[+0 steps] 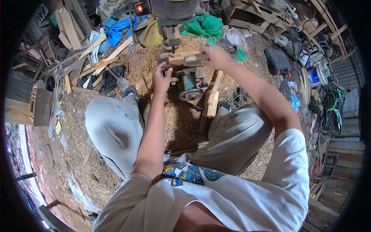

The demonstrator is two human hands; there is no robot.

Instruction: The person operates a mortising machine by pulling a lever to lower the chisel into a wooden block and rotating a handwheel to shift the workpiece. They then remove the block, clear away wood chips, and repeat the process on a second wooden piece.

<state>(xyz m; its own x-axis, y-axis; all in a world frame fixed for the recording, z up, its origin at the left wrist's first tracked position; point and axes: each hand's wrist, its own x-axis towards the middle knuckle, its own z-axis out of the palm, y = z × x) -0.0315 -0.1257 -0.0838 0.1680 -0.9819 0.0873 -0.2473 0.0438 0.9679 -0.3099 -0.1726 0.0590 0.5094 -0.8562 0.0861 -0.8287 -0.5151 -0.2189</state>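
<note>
A drill press head [170, 11] stands at the top centre, its bit pointing down at a wooden piece [181, 57] on the machine's work area. My left hand [161, 77] is at the left end of this wood, fingers curled with a gap between thumb and forefinger. Fingers of my right hand [216, 58] close on a short wood block [195, 59] at the right end. Below the wood is a green metal vise [188, 82] with a round handwheel [191, 94].
Wooden pieces [211, 100] lean beside the vise on the right. Planks [102, 63] and blue plastic [116, 31] lie at upper left. A green sheet [206, 26], a black case [277, 61] and a small green bicycle [334, 104] are farther right.
</note>
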